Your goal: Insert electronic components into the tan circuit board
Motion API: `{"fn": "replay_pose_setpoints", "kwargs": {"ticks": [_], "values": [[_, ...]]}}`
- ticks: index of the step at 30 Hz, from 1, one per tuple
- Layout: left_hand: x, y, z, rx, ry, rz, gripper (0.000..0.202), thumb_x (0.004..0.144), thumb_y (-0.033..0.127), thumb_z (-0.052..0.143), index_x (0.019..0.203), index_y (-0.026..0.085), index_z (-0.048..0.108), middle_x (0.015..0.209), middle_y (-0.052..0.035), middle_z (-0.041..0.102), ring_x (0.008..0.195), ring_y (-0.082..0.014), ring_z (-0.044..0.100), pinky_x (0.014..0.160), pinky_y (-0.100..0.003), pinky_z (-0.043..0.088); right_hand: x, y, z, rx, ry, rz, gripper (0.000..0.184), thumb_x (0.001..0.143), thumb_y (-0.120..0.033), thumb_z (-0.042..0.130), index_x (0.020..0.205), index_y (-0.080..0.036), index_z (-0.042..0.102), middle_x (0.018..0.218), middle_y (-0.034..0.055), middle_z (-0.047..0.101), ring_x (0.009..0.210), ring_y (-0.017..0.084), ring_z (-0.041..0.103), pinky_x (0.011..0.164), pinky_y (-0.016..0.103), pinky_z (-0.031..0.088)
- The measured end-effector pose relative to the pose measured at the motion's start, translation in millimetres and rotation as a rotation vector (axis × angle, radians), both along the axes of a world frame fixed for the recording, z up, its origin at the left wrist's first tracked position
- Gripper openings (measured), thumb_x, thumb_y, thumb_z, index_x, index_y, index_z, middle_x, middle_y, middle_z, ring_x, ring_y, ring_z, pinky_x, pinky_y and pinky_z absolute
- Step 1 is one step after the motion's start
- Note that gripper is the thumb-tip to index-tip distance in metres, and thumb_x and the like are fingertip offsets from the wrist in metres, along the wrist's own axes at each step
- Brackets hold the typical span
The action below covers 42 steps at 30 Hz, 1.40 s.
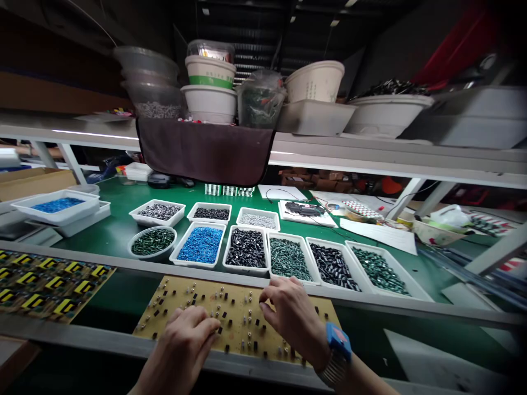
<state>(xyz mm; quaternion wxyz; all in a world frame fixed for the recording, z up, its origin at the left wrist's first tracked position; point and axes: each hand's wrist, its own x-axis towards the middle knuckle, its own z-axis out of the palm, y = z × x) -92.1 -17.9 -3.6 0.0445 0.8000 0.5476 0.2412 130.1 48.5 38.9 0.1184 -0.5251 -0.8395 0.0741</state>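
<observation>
A tan circuit board (193, 299) lies in front of me, dotted with small black blocks and small shiny upright parts. My left hand (185, 340) is over its near left half. Its thumb and forefinger are pinched together beside a small black part; whether they hold it is hidden. Over the right half, my right hand (292, 312) has curled fingers, thumb tip close to forefinger; anything between them is too small to make out. A blue wrist strap (340, 341) with a metal band circles my right wrist. Beyond the right hand stands a white tray of green components (289, 260).
Behind the board's rail stand trays of blue components (200, 245), black components (247, 248) and striped components (334, 267). At left lies another board with yellow-topped parts (53, 282). Overhead, a shelf (370, 156) carries tubs, with a brown cloth (206, 151) hanging down.
</observation>
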Motion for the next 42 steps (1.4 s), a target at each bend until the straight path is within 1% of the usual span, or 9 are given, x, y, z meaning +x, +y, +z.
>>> {"fn": "replay_pose_setpoints", "kwargs": {"ticks": [2,6,14,18,21,27,30,37,42], "values": [[1,3,-1.1,-0.005,0.019,-0.019,0.021,0.089,0.009,0.049,0.092,0.024,0.064,0.084,-0.0001,0.064,0.08,-0.0217,0.061,0.077,-0.039,0.043,0,2,-0.6,0.02,0.011,-0.006,0.015,0.083,-0.016,0.06,0.078,-0.021,0.073,0.083,0.0022,0.068,0.083,0.018,0.06,0.085,0.034,0.035],[6,7,0.2,-0.019,0.068,-0.037,0.024,0.089,0.007,0.045,0.083,0.021,0.063,0.08,-0.0011,0.061,0.078,-0.0219,0.059,0.073,-0.037,0.041,-4,5,-0.8,0.022,0.022,0.017,0.015,0.084,-0.016,0.06,0.08,-0.021,0.073,0.084,0.0024,0.068,0.084,0.018,0.06,0.086,0.034,0.035],[9,6,2.3,-0.04,0.077,-0.022,0.022,0.085,0.003,0.05,0.081,0.02,0.062,0.082,-0.001,0.062,0.082,-0.0223,0.059,0.077,-0.037,0.038,-10,9,-0.4,0.058,-0.08,0.089,0.016,0.086,-0.015,0.058,0.077,-0.019,0.071,0.083,0.0031,0.067,0.081,0.018,0.059,0.085,0.034,0.037],[8,5,1.6,-0.043,0.057,-0.007,0.023,0.083,0.001,0.052,0.085,0.021,0.063,0.085,-0.0014,0.063,0.084,-0.0231,0.059,0.078,-0.038,0.038,-8,4,0.9,0.033,-0.015,0.026,0.01,0.083,-0.015,0.063,0.081,-0.02,0.072,0.085,0.0033,0.069,0.086,0.02,0.06,0.088,0.035,0.036],[8,5,2.3,-0.049,0.067,-0.014,0.022,0.086,0.003,0.049,0.081,0.02,0.062,0.082,-0.001,0.062,0.081,-0.0224,0.059,0.077,-0.038,0.037,-5,-7,2.0,0.0,0.039,-0.003,0.01,0.083,-0.016,0.064,0.082,-0.022,0.072,0.086,0.0022,0.068,0.086,0.02,0.06,0.088,0.035,0.036],[6,7,1.2,-0.062,0.087,-0.059,0.024,0.089,0.007,0.044,0.078,0.02,0.06,0.081,-0.0011,0.061,0.081,-0.0221,0.06,0.077,-0.038,0.038,-6,-21,1.2,-0.111,-0.049,0.009,0.008,0.082,-0.019,0.064,0.08,-0.021,0.072,0.088,0.003,0.068,0.088,0.021,0.06,0.089,0.037,0.037],[7,7,0.2,-0.055,0.066,-0.042,0.023,0.088,0.005,0.045,0.079,0.02,0.061,0.082,-0.0009,0.062,0.082,-0.0223,0.059,0.078,-0.038,0.038,-9,-20,0.4,-0.098,-0.062,0.004,0.013,0.085,-0.017,0.06,0.079,-0.021,0.071,0.088,0.0027,0.068,0.089,0.02,0.059,0.088,0.036,0.036],[6,4,2.0,-0.02,0.05,-0.036,0.022,0.088,0.006,0.046,0.078,0.021,0.059,0.08,-0.001,0.06,0.08,-0.0222,0.059,0.076,-0.037,0.039,-11,-20,-3.7,-0.073,-0.083,0.039,0.013,0.085,-0.017,0.061,0.076,-0.02,0.069,0.088,0.0026,0.068,0.089,0.021,0.059,0.088,0.036,0.035],[1,1,3.0,-0.056,0.022,-0.031,0.02,0.086,0.005,0.051,0.08,0.021,0.06,0.082,0.0001,0.062,0.082,-0.0212,0.06,0.08,-0.038,0.038,-5,-23,-8.3,-0.031,0.023,-0.019,0.01,0.082,-0.014,0.064,0.084,-0.022,0.069,0.089,0.0023,0.068,0.089,0.022,0.06,0.088,0.037,0.035]]}}
